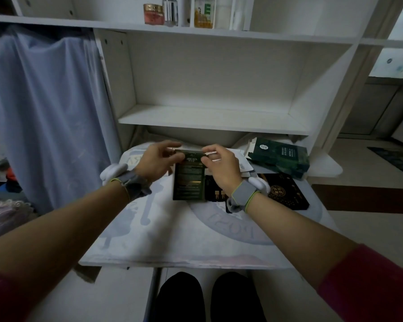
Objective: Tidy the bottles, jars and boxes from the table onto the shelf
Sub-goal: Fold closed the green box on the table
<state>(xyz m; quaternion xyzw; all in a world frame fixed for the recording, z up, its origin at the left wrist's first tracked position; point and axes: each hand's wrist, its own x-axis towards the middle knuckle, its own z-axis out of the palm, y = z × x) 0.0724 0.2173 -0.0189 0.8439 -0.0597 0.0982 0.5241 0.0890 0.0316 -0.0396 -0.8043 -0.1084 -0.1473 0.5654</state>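
A dark green box (189, 182) with small gold print is held upright over the middle of the table (168, 238). My left hand (157, 162) grips its top left corner and my right hand (221, 167) pinches its top right corner. Behind my right wrist lies a flat black box with gold print (286, 194). A green mask box (280, 156) lies at the table's back right, with white open cartons beside it. The white shelf (212, 119) stands right behind the table, its lower board bare.
On the shelf's upper board stand a pink jar (153, 14), a clear silver-capped bottle (170, 11) and a yellow-filled box (204, 12). A blue curtain (44, 112) hangs at the left. My knees show below the table's front edge.
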